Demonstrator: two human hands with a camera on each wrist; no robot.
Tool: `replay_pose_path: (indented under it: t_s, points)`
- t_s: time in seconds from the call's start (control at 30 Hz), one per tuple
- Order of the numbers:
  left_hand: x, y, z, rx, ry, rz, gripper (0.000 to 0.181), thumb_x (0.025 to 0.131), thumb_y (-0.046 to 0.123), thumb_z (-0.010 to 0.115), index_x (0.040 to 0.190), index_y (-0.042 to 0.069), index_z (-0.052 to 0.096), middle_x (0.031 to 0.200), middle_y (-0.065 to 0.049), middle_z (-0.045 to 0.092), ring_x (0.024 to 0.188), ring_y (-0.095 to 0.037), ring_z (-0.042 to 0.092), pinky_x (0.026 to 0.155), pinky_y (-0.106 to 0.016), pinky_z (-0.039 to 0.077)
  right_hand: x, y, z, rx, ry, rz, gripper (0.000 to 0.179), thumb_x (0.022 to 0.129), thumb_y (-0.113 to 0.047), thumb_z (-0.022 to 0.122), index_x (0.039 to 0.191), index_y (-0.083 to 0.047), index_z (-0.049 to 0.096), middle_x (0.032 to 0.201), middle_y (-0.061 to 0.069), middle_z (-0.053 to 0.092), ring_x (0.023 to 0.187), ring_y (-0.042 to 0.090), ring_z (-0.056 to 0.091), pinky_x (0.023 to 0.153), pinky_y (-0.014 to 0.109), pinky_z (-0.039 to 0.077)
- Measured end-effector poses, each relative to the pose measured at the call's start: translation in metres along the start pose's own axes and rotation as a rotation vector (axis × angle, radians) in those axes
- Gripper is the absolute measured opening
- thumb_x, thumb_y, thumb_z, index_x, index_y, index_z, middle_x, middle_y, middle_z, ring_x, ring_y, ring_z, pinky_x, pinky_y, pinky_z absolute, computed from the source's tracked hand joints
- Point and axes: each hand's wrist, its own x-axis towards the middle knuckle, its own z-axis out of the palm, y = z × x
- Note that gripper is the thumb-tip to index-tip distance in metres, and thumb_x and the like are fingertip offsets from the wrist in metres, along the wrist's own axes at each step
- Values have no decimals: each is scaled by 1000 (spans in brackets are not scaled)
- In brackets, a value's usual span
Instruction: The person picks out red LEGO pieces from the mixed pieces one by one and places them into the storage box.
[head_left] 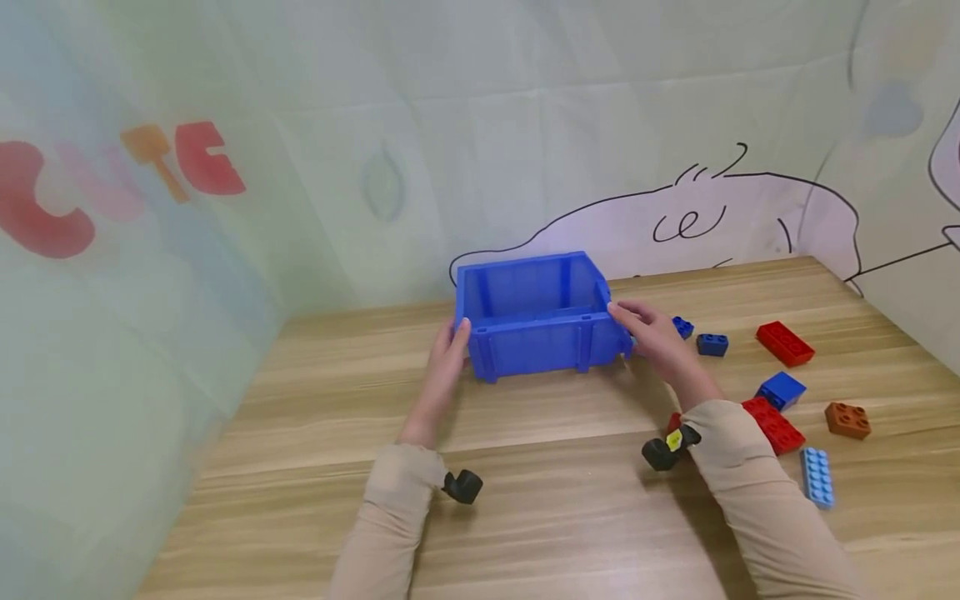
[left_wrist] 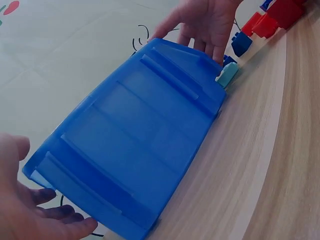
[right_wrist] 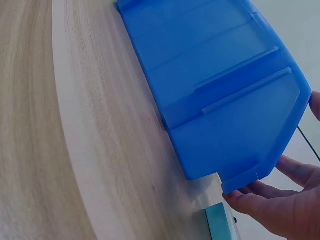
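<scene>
A blue plastic storage bin (head_left: 532,348) is held between both hands near the back of the table, its open top showing in the head view. My left hand (head_left: 444,364) grips the left end, thumb at the rim. At the opposite end my right hand (head_left: 662,340) holds the bin, thumb on the upper edge and fingers around the side. The right wrist view has the right fingers (right_wrist: 260,202) curled at a small tab on the bin's end. In the left wrist view the left hand's fingertips (left_wrist: 85,227) rest against the bin's other end.
On the wooden table (head_left: 525,500), to the right, lie red bricks (head_left: 785,343), blue bricks (head_left: 782,390), an orange-brown brick (head_left: 847,420) and a light blue brick (head_left: 817,477). A teal brick (right_wrist: 220,222) sits close to the right hand. A printed cloth (head_left: 375,167) hangs behind.
</scene>
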Motion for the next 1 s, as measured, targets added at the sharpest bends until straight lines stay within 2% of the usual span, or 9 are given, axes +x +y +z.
replay_pose_path:
  t_s: [0.13,0.33,0.6,0.7,1.0]
  points:
    - [0,0,3,-3,4,-18,56,99,37,40,141,0,31,138,-18,41,125,-30,40,102,-47,36,1,-1,1,3,-3,17,78,89,-55,49,146,-6,26,150,21,20,136,40,20,106,56,24]
    - [1,1,5,43,9,-36,60,98,41,40,142,2,29,140,-17,38,129,-30,36,106,-46,30,2,0,1,8,-29,30,77,91,-51,48,146,-2,24,151,21,18,137,40,18,108,55,22]
    - [-1,2,15,109,73,-44,57,98,39,38,142,5,29,142,-16,37,131,-29,34,109,-45,25,2,-1,0,-19,-41,81,87,89,-58,47,147,1,17,151,23,17,137,40,17,109,52,22]
    - [-2,2,17,101,85,-35,55,99,37,38,141,3,30,141,-17,39,130,-29,35,109,-45,26,2,-2,1,-19,-46,84,90,88,-60,47,146,2,17,151,23,17,137,40,17,109,52,22]
    - [-4,1,15,93,52,-23,58,98,39,37,143,4,26,143,-17,35,132,-29,32,110,-44,23,2,2,0,-35,-40,93,91,87,-60,48,146,3,18,151,23,17,137,40,17,109,51,22]
